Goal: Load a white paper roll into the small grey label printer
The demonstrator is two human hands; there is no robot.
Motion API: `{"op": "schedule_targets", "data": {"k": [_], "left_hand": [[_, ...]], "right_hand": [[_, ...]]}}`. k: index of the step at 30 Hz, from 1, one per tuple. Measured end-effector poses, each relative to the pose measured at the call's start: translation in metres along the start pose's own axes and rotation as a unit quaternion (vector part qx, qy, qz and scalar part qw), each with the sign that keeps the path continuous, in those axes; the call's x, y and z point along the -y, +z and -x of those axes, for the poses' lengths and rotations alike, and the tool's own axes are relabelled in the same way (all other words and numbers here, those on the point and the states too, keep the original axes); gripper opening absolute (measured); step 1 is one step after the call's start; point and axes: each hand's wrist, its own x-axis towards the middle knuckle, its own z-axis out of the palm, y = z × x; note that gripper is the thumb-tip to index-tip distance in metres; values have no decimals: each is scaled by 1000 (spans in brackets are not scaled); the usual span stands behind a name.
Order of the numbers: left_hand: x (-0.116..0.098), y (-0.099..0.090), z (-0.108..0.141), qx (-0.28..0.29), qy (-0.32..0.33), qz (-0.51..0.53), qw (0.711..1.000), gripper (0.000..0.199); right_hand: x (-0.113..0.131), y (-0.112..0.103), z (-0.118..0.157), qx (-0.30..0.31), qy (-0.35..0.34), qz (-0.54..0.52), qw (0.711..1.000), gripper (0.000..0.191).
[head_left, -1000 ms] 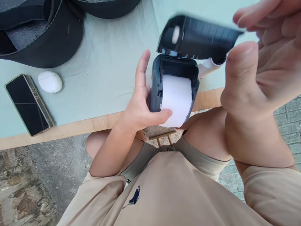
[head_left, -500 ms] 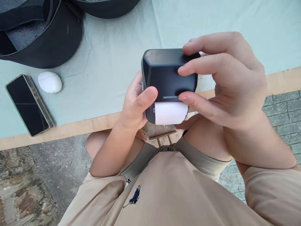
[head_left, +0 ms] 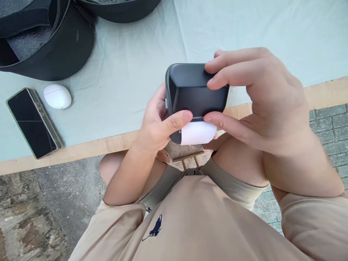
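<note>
A small black label printer (head_left: 199, 98) with NIIMBOT lettering is held in the air above the table's front edge. White label paper (head_left: 198, 133) sticks out of its near end. My left hand (head_left: 160, 121) grips the printer from the left, thumb over the lower front and the other fingers mostly hidden behind it. From the right, my right hand (head_left: 261, 90) holds the lid between the thumb at the lower edge and the fingertips at the top.
The table (head_left: 130, 83) has a pale green cloth and a bare wooden front edge. A phone (head_left: 34, 123) and a white oval case (head_left: 57, 96) lie at left. An unzipped black case (head_left: 67, 54) stands behind them. My legs and a wooden stool (head_left: 187, 159) are below.
The printer has tilted and shifted slightly down. My left thumb has slid right across the lid's lower edge, and my right fingers have moved a little left over the top.
</note>
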Motion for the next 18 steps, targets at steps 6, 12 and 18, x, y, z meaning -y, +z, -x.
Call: {"op": "schedule_targets", "data": {"k": [6,12,18], "left_hand": [[0,7,-6,13,-19,74,997,50],[5,9,-10,-61,12,77,995,44],[7,8,-9,-93,7,106,990,40]], "right_hand": [[-7,7,2,-31,3,17,999,31],[-10,7,2,-16,-24,10,1000,53],[-9,3,-4,11,-39,21,999,64]]}}
